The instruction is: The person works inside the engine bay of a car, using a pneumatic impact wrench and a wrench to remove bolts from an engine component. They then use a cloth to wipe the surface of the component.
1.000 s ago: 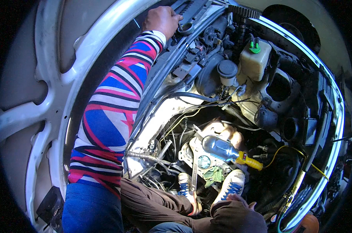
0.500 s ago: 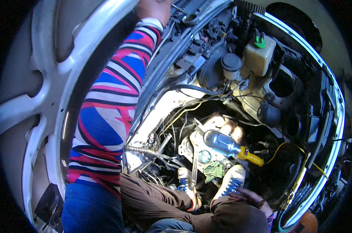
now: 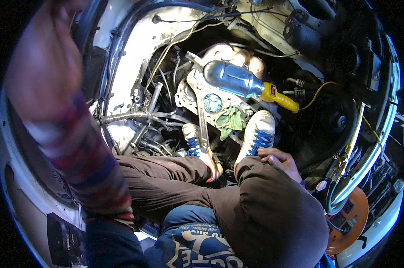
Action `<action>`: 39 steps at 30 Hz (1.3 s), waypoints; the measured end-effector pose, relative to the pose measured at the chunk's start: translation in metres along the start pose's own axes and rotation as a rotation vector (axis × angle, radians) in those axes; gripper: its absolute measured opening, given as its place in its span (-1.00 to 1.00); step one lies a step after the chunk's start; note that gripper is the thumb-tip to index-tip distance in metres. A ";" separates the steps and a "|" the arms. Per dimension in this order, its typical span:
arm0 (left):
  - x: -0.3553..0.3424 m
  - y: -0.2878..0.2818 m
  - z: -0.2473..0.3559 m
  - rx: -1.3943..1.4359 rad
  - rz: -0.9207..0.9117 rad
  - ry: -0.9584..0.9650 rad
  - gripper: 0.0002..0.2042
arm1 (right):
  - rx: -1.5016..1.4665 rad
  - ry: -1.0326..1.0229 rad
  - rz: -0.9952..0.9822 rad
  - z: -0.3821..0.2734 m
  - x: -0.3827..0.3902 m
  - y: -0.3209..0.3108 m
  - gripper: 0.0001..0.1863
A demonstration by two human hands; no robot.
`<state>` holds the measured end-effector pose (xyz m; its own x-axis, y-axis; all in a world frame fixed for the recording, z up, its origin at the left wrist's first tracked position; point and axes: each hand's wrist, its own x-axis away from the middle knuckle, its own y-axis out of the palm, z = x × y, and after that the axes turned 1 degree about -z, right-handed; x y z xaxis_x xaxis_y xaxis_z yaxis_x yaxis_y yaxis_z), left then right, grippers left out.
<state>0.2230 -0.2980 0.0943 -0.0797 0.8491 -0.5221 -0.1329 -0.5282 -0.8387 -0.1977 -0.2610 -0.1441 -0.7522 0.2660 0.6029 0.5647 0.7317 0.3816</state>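
Observation:
My left hand (image 3: 66,6) is at the upper left edge, smeared by motion and cut off by the frame, so its fingers do not show. Its bare forearm and striped sleeve rise along the left side. Beside my bent right knee, my right hand (image 3: 283,161) hangs near the laces of a white shoe (image 3: 258,134), its fingers loosely bent, apart, with nothing seen in them. Ahead of my feet, a work lamp (image 3: 233,79) with a yellow handle lies across the engine block (image 3: 184,96). A large wrench (image 3: 202,117) leans beside a green rag (image 3: 228,123).
I sit inside the engine bay, feet down beside the block. A corrugated conduit (image 3: 126,116) and several cables run on the left. A yellow cord (image 3: 318,94) leads from the lamp. At right are brass fittings with hoses (image 3: 337,172) and an orange disc-shaped part (image 3: 356,212).
My view has tilted down, so the engine bay sits higher in it. My left arm has swung leftward, away from the far panel. The right hand's fingers have bent beside the knee.

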 end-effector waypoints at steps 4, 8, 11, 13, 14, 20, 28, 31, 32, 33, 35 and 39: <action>0.137 0.046 0.066 0.741 0.175 -0.810 -0.80 | 0.448 -0.142 0.120 0.003 -0.038 -0.002 -0.75; 0.226 0.113 0.092 0.882 -0.087 -1.163 -0.89 | 0.862 -0.389 0.216 0.002 -0.087 0.006 -0.76; 0.262 0.164 0.096 0.793 -0.309 -1.237 -0.86 | 1.067 -0.579 0.387 0.011 -0.111 0.014 -0.81; 0.275 0.192 0.092 0.741 -0.370 -1.158 -0.85 | 1.186 -0.574 0.431 0.020 -0.119 0.016 -0.83; 0.279 0.206 0.093 0.703 -0.328 -1.115 -0.84 | 1.240 -0.558 0.451 0.025 -0.121 0.018 -0.84; 0.288 0.236 0.091 0.636 -0.358 -1.070 -0.81 | 1.238 -0.553 0.503 0.043 -0.124 0.018 -0.86; 0.288 0.247 0.088 0.457 -0.399 -0.927 -0.79 | 1.232 -0.548 0.507 0.045 -0.124 0.015 -0.84; 0.287 0.250 0.086 0.424 -0.393 -0.878 -0.80 | 1.237 -0.551 0.514 0.047 -0.124 0.014 -0.83; 0.286 0.251 0.085 0.417 -0.388 -0.859 -0.80 | 1.235 -0.560 0.525 0.047 -0.125 0.014 -0.83; 0.285 0.251 0.086 0.386 -0.390 -0.821 -0.81 | 1.229 -0.568 0.531 0.048 -0.125 0.014 -0.82; 0.283 0.251 0.087 0.328 -0.384 -0.754 -0.82 | 1.228 -0.575 0.532 0.049 -0.125 0.013 -0.82; 0.280 0.249 0.093 0.268 -0.385 -0.587 -0.91 | 1.238 -0.570 0.530 0.048 -0.123 0.014 -0.80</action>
<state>0.0757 -0.1915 -0.2458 -0.4828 0.8752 0.0320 -0.4879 -0.2384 -0.8397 -0.1140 -0.2533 -0.2470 -0.7493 0.6621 0.0122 0.3871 0.4529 -0.8031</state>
